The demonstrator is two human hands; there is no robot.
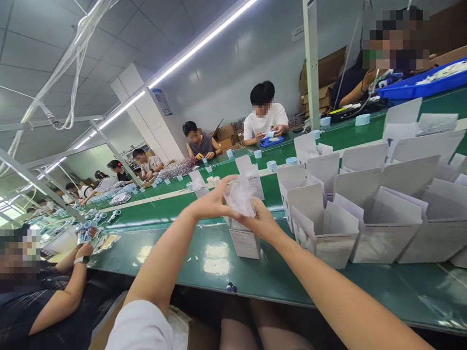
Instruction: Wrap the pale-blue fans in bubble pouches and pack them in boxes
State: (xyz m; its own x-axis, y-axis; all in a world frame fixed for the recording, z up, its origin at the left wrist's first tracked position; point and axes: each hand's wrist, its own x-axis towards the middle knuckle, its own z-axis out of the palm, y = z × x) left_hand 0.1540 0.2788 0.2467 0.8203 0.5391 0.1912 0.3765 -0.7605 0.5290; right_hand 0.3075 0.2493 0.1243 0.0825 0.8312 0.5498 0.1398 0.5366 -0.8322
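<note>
The left grip point(215, 201) and the right grip point(261, 222) close together around a crumpled clear plastic bundle point(241, 193), fingers curved partway in and pressing it from opposite sides. The bundle is directly above the white carton point(246, 244), which stands upright on the green table point(282, 278); the hands hide the carton's top, so whether the bundle touches it cannot be told. Just behind the carton is another white box point(257, 186) with its flap raised. To the carton's right, open white boxes point(333, 249) stand packed side by side, flaps up. Beyond the carton, pale blue rings point(271, 166) sit spaced in a row, and farther past them a person in a white shirt point(280, 114) works over a small blue tray point(270, 141). Nearer than the carton, small dark pieces point(230, 288) lie at the table's edge. Well to its left, a seated co-worker wearing a wristwatch point(81, 260) handles pale blue devices point(86, 230).
</note>
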